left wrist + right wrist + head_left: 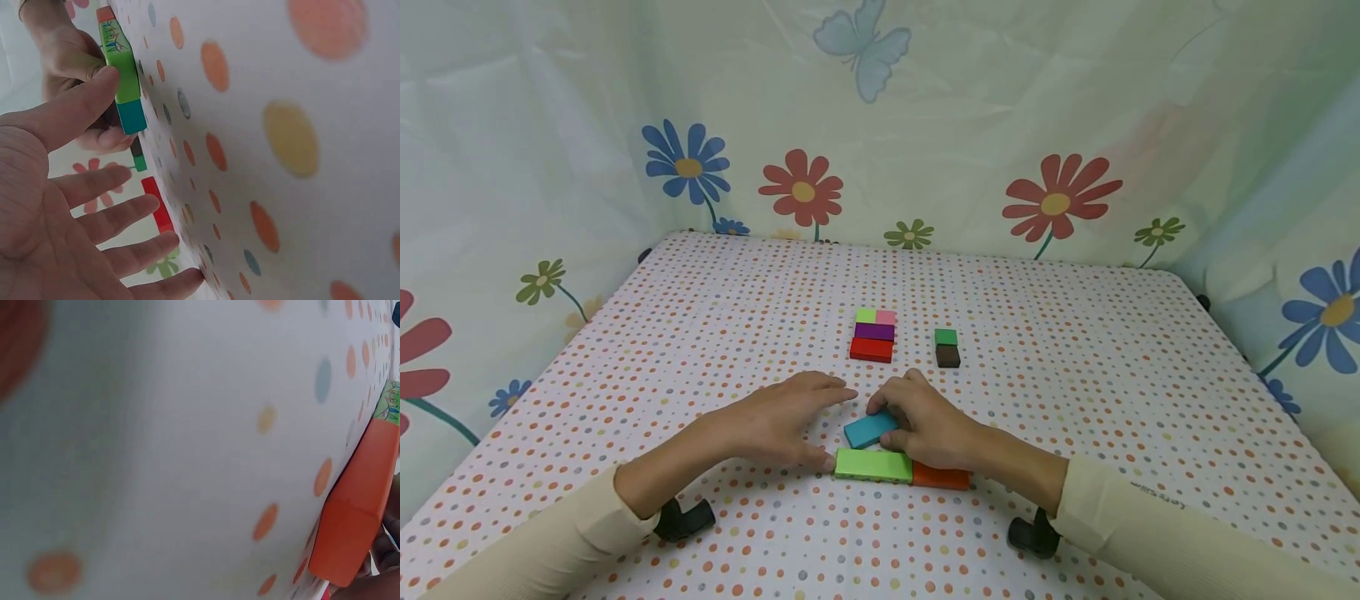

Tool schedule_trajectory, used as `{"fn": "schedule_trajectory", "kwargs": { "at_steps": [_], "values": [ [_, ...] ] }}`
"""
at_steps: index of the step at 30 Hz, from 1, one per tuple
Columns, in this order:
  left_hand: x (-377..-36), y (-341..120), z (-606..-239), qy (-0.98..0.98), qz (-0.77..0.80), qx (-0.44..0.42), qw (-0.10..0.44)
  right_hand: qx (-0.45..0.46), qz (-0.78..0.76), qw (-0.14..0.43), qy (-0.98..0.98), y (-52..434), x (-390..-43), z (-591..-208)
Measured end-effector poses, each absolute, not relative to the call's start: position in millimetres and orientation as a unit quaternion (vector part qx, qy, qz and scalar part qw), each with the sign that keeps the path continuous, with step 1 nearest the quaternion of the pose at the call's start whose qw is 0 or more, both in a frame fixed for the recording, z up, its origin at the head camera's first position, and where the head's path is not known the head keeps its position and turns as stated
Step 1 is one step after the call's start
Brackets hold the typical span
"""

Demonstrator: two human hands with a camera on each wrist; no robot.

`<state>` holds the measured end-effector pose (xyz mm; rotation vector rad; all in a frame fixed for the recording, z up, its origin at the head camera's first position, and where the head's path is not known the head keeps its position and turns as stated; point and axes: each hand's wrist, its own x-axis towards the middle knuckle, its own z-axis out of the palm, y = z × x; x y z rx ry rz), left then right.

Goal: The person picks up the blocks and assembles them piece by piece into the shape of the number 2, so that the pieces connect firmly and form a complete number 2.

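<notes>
My right hand pinches a blue rectangular block between thumb and fingers. That block lies at a slant just behind a long light green block. An orange block joins the green one end to end, and the right palm overlaps it from above. My left hand is spread with straight fingers, its thumb tip right at the green block's left end. The left wrist view shows the left thumb against the green block, with the blue block's end beyond.
Farther back stand a red block, a purple block, and small lime and pink blocks in one cluster. To their right are a green block and a dark brown block. A dotted cloth covers the table.
</notes>
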<state>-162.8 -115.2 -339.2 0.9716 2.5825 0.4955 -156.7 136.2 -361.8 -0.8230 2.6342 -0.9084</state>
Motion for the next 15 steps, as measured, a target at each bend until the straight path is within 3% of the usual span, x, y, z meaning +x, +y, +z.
{"fn": "schedule_trajectory", "kwargs": {
  "at_steps": [9, 15],
  "values": [
    [-146, -113, -329, 0.898, 0.149, 0.398, 0.111, -0.277, -0.334, 0.126, 0.892, 144, -165, -354],
    [-133, -107, -329, 0.884, 0.114, 0.445, 0.088, -0.270, -0.333, 0.091, 0.899, 147, -178, -352]
  ]
}}
